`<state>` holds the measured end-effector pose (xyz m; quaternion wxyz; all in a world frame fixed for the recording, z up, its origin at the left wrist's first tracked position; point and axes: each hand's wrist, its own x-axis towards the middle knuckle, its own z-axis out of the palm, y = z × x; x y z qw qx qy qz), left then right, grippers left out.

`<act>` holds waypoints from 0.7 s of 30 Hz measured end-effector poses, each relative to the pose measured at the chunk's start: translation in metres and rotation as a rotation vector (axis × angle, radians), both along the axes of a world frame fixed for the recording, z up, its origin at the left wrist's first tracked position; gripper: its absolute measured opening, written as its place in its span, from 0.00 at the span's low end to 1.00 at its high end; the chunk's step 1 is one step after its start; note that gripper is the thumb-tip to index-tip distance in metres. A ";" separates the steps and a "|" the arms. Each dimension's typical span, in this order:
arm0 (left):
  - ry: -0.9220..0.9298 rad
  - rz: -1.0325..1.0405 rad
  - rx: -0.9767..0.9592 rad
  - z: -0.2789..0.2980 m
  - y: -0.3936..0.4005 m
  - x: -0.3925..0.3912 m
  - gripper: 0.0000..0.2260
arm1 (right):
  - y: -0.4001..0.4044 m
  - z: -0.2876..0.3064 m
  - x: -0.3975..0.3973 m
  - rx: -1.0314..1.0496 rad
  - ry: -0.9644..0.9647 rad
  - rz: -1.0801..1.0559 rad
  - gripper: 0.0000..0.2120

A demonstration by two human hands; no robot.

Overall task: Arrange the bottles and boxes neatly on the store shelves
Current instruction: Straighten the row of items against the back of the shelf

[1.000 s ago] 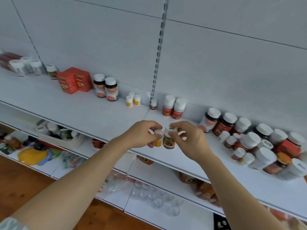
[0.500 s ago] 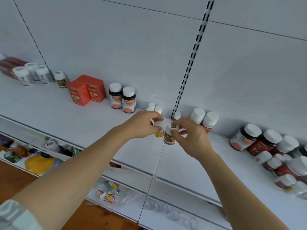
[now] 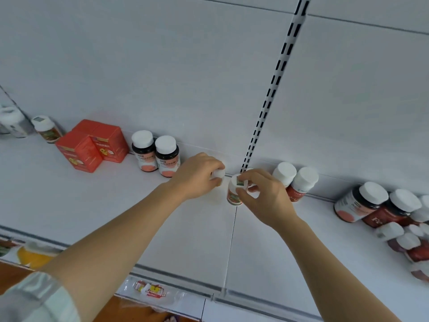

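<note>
My left hand [image 3: 199,176] grips a small white-capped bottle [image 3: 219,173] near the back of the white shelf [image 3: 104,205], its body hidden by my fingers. My right hand [image 3: 262,196] pinches the cap of a small bottle with a red and green label [image 3: 234,194], which stands at the shelf seam. Two dark bottles with white caps [image 3: 155,153] stand to the left, beside two red boxes [image 3: 92,145]. Two red-labelled bottles [image 3: 294,180] lean at the back wall just right of my right hand.
A cluster of white-capped bottles [image 3: 394,217] crowds the shelf's right end. More bottles [image 3: 44,129] stand at the far left. A slotted upright [image 3: 274,89] runs up the back panel. Lower shelves hold packets [image 3: 151,290] and a yellow item [image 3: 32,257].
Both hands have carried their small bottles further back on the shelf, toward the back wall near the upright. The camera has tilted upward and shifted left.
</note>
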<state>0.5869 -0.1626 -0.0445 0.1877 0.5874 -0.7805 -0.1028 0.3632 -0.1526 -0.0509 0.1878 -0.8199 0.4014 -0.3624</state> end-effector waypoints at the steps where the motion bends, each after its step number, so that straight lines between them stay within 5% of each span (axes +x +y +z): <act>1: -0.003 -0.022 -0.020 -0.003 -0.003 0.002 0.12 | 0.000 0.000 0.001 0.001 -0.001 -0.014 0.10; 21: -0.076 -0.205 -0.318 -0.039 -0.019 0.014 0.07 | 0.009 -0.004 0.010 -0.003 0.014 -0.167 0.10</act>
